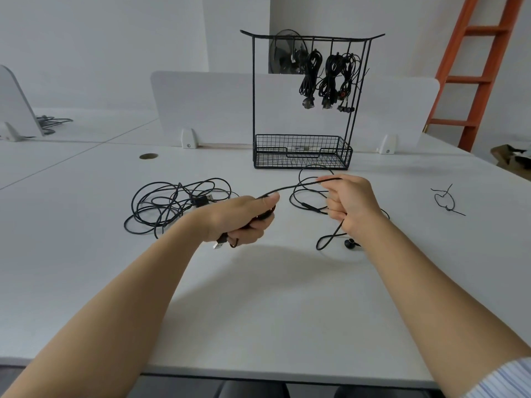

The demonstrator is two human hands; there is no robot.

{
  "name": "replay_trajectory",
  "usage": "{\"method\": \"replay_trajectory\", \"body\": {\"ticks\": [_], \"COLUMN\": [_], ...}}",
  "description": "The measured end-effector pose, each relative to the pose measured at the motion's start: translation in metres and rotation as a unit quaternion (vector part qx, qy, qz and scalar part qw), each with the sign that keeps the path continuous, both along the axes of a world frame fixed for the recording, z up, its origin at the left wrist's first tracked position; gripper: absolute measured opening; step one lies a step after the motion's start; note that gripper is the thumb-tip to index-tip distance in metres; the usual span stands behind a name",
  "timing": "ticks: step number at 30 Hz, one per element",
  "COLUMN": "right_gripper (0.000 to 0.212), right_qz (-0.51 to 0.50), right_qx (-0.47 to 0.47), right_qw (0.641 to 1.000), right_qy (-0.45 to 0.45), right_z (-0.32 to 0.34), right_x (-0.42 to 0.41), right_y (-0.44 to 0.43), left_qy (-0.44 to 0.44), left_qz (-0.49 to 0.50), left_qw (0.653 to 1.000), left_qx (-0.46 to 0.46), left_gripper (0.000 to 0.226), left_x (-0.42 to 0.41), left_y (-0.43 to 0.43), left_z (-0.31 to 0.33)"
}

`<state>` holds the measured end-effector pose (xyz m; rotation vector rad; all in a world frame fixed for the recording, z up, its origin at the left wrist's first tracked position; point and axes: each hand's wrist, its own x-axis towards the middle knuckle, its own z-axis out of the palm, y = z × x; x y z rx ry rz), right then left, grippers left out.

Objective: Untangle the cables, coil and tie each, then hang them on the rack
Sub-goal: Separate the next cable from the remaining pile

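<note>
Watching from beside the table [258, 297], I take this for the coiling step. The left hand [244, 218] has its fingers clamped round the plug end of a black cable [298, 185], with the USB plug [219, 245] poking out below the fist. The right hand [352, 202] pinches the same cable further along, fingers curled shut on it, and the stretch between the hands is drawn taut above the table. The rest trails in loose loops behind and under the right hand.

To do this well, I'd lay even loops into the left palm and let the slack feed freely through the right (no yanking, or the loops may knot). An earbud [350, 244] lies just beside the right wrist; whether its lead crosses this cable I cannot tell. A twist tie [445, 201] waits well to the right, and a tangled heap [172, 205] sits apart on the left. On the rack [311, 38] behind, tied bundles [330, 79] hang toward its right end.
</note>
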<state>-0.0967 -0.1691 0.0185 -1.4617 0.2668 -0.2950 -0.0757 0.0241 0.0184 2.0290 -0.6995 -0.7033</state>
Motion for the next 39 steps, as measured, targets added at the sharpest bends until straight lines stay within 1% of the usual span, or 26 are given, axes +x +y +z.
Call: {"method": "replay_trajectory", "body": {"ticks": [2,4,6,8,10,12,13,15,16,18,21,23,26,27,28,30,32,35,39], "right_gripper": [0.02,0.018,0.017,0.015,0.01,0.006,0.006,0.007,0.008,0.013,0.018,0.021,0.021,0.021,0.02,0.019,0.016,0.008,0.005], "right_qz": [0.001,0.001,0.004,0.018,0.062,0.144,0.19,0.263,0.285,0.303,0.301,0.286,0.265,0.263,0.262,0.265,0.263,0.223,0.176], "right_qx": [-0.007,-0.007,-0.013,-0.042,-0.109,-0.186,-0.21,-0.231,-0.241,-0.282,-0.33,-0.325,-0.301,-0.301,-0.305,-0.318,-0.331,-0.344,-0.34], "right_qw": [1.0,1.0,1.0,0.999,0.992,0.972,0.959,0.937,0.928,0.91,0.894,0.9,0.915,0.916,0.915,0.909,0.905,0.912,0.923], "right_qy": [0.009,0.009,0.007,0.007,0.009,0.012,0.011,0.005,0.005,0.012,0.036,0.041,0.034,0.034,0.035,0.039,0.038,0.013,-0.027], "right_z": [-0.002,-0.003,-0.004,-0.005,-0.005,-0.003,-0.002,-0.001,-0.002,-0.005,-0.011,-0.011,-0.01,-0.01,-0.011,-0.013,-0.015,-0.015,-0.014], "right_x": [0.001,0.002,0.004,0.004,0.001,-0.005,-0.008,-0.015,-0.017,-0.021,-0.022,-0.02,-0.017,-0.016,-0.015,-0.015,-0.014,-0.012,-0.009], "right_y": [0.0,0.0,-0.001,-0.001,0.002,0.009,0.015,0.026,0.032,0.039,0.042,0.041,0.039,0.039,0.038,0.037,0.037,0.032,0.026], "left_qy": [0.01,0.022,0.032,0.027,-0.001,-0.031,-0.037,-0.017,0.01,0.073,0.147,0.179,0.222,0.242,0.258,0.278,0.279,0.253,0.18], "left_qz": [-0.009,-0.018,-0.014,0.023,0.106,0.201,0.235,0.285,0.306,0.333,0.353,0.359,0.356,0.35,0.342,0.33,0.332,0.327,0.291], "left_qw": [1.0,0.998,0.994,0.987,0.971,0.938,0.921,0.883,0.859,0.805,0.732,0.705,0.677,0.676,0.687,0.728,0.768,0.831,0.917], "left_qx": [-0.028,-0.06,-0.102,-0.155,-0.216,-0.28,-0.309,-0.372,-0.41,-0.487,-0.563,-0.585,-0.605,-0.602,-0.587,-0.532,-0.472,-0.373,-0.202], "left_gripper": [0.057,0.052,0.052,0.057,0.058,0.057,0.056,0.054,0.054,0.056,0.067,0.072,0.071,0.07,0.07,0.069,0.066,0.062,0.053], "left_x": [0.002,0.003,0.003,0.003,0.003,0.007,0.01,0.015,0.017,0.022,0.03,0.031,0.029,0.028,0.028,0.027,0.025,0.022,0.016], "left_y": [0.001,0.003,0.003,0.001,-0.004,-0.006,-0.007,-0.006,-0.005,-0.002,0.009,0.014,0.015,0.015,0.015,0.016,0.017,0.015,0.009], "left_z": [-0.002,-0.002,-0.001,-0.001,-0.001,-0.003,-0.004,-0.006,-0.006,-0.003,-0.001,-0.001,-0.002,-0.001,0.0,0.003,0.004,0.006,0.005]}}
